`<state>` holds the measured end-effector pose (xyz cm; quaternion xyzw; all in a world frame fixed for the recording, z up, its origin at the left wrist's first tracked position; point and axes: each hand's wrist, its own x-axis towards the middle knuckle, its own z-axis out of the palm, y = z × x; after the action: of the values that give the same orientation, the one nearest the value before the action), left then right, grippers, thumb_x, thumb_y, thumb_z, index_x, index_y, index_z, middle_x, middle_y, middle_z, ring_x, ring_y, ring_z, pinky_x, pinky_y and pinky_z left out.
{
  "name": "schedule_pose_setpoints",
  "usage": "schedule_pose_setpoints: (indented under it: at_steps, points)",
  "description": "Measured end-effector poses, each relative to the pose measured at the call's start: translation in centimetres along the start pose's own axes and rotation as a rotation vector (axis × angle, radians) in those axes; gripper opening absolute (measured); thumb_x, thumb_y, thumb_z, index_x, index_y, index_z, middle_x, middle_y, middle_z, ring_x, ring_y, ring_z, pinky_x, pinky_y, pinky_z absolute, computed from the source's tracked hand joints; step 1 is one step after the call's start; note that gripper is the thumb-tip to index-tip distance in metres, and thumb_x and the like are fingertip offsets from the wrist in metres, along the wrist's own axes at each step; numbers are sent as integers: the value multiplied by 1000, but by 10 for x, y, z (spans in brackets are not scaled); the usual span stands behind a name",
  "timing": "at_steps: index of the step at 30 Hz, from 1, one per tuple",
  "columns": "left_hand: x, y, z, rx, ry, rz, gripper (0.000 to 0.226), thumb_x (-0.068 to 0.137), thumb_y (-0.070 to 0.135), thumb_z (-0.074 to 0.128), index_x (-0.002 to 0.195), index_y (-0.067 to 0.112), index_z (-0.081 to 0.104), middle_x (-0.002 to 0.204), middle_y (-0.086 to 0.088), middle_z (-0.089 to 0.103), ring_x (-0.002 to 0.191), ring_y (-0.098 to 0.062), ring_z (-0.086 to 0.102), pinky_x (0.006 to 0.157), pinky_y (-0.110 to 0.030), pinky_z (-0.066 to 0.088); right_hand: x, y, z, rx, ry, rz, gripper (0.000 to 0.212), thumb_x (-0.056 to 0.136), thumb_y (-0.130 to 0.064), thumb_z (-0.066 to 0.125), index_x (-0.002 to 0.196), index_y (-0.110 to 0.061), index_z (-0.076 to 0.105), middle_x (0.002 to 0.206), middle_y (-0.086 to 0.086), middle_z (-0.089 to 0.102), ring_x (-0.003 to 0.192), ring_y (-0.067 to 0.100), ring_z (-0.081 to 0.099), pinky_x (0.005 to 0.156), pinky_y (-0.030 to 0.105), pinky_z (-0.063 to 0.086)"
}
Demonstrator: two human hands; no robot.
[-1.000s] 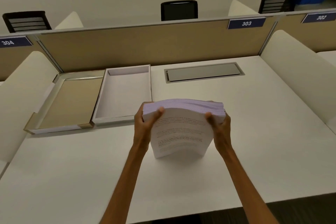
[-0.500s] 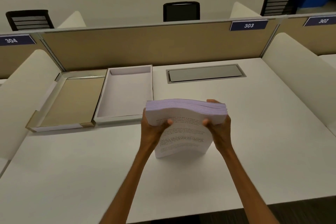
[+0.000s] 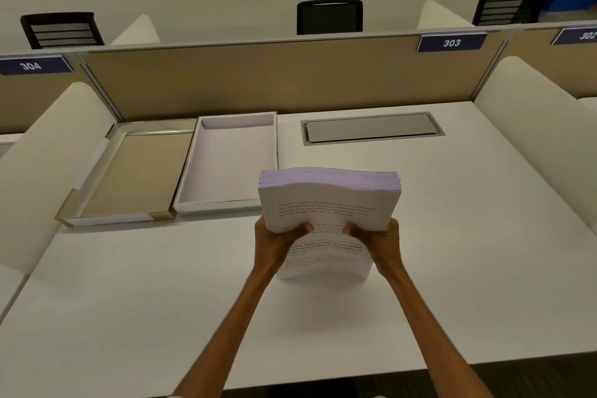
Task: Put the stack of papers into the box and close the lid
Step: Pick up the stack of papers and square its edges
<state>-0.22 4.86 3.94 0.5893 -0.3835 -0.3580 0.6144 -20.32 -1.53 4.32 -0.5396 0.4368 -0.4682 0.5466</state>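
Note:
A thick stack of printed papers [image 3: 328, 203] stands on its lower edge on the white desk [image 3: 129, 300], tilted toward me and slightly bowed. My left hand [image 3: 277, 242] grips its left side and my right hand [image 3: 379, 242] its right side, both thumbs pressed on the printed front page. An open white box [image 3: 227, 165] lies empty on the desk to the left and behind the stack. Its lid [image 3: 129, 178], with a tan inner face up, lies flat just left of the box.
A tan partition [image 3: 274, 81] closes the back of the desk. Curved white side panels [image 3: 48, 155] [image 3: 542, 126] bound it left and right. A grey cable hatch [image 3: 371, 128] is set into the desk at the back right. Black chairs [image 3: 329, 16] stand beyond the partition.
Both hands have slid down the stack's sides, from near its top edge to about its middle. The thumbs now meet closer together on the front page. The stack stays upright on the desk.

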Motion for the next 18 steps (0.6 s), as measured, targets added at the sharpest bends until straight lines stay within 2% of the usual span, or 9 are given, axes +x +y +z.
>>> schedule_pose_setpoints:
  at_steps: [2,4,6,8,10,12,14,15,18]
  points:
    - [-1,-9,0,27,11,-33,45,59,15,89,100,19,70,94,5,76,88,-17,74,66,-28,61,3,5,1,-14,4,18,32,60,-9,84,85,-26,74,82,-8,78,76,14,74,63,33,62]
    - [-4,-20,0,55,19,-89,45,62,6,88,100,18,69,97,2,75,88,-17,73,65,-27,61,2,12,1,-32,-8,40,33,64,-8,81,91,-25,71,83,-14,77,76,9,74,61,25,60]
    - [-7,-33,0,87,38,-123,47,62,7,88,103,17,69,100,-3,74,90,-20,73,67,-32,62,-4,24,2,-54,3,64,35,68,-1,81,94,-22,70,83,-17,77,77,5,73,61,19,58]
    - [-8,-40,1,120,65,-121,49,62,10,88,107,11,68,103,-7,74,91,-21,72,70,-33,63,-8,34,2,-70,26,82,34,72,3,78,96,-19,69,83,-14,77,78,7,74,62,20,59]
    - [-9,-39,4,138,94,-126,49,64,9,87,108,4,67,101,-9,73,87,-17,72,69,-29,63,-7,38,3,-72,41,98,28,73,-2,78,95,-17,70,87,-6,76,78,12,74,63,25,60]
    - [-9,-36,6,147,96,-117,49,65,12,86,109,5,65,99,-4,72,83,-10,72,67,-25,62,-4,38,2,-62,59,122,26,70,-16,83,94,-14,71,92,5,75,80,19,74,65,30,61]
    - [-11,-33,7,171,79,-120,50,65,21,87,108,11,65,97,2,72,80,-7,73,63,-23,61,-4,39,2,-52,68,153,45,65,-33,85,98,-7,71,94,11,76,79,24,75,64,33,61]
    - [-12,-33,7,183,76,-133,50,64,26,87,107,13,65,97,2,73,78,-9,73,62,-23,61,-4,39,2,-54,72,173,49,65,-36,84,101,-5,70,95,12,76,77,25,75,64,35,62]
    - [-15,-34,7,204,96,-196,50,63,33,87,105,16,66,96,1,74,74,-15,75,61,-28,63,-3,40,2,-92,71,220,43,71,-34,80,102,-6,69,92,11,76,70,23,76,62,37,62]
